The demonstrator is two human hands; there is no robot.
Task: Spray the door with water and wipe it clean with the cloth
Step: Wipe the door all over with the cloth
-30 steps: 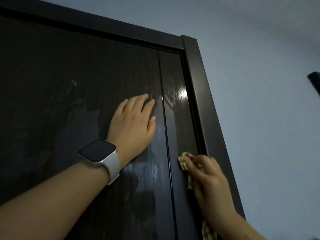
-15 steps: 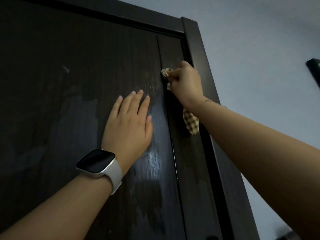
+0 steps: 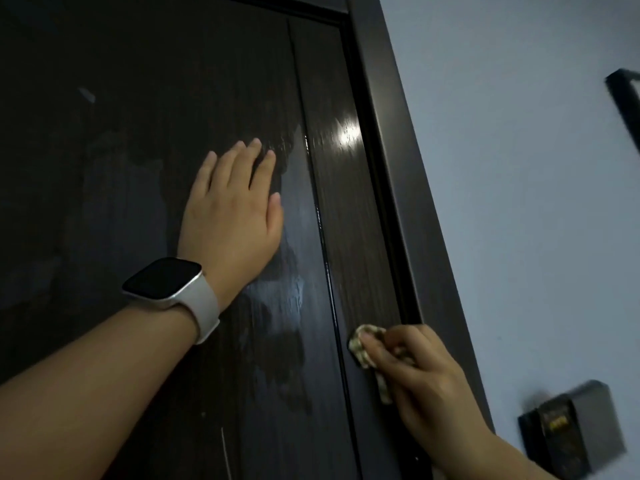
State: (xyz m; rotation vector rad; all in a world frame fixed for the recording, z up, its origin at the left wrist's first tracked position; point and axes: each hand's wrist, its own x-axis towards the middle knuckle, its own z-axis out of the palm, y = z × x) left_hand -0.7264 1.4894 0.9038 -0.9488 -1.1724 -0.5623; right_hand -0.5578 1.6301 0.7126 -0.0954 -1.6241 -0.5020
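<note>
The right hand [image 3: 420, 372] pinches the bunched cloth [image 3: 363, 344] against the door [image 3: 349, 237] on its narrow right strip, whose long axis runs toward 12 o'clock (damp sheen there). The left hand [image 3: 232, 216] lies flat, fingers straight, at 10 o'clock from the cloth.

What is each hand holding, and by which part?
Right hand pinches the bunched end of the checked beige cloth; left hand holds nothing, flat on the dark wooden door.
</note>
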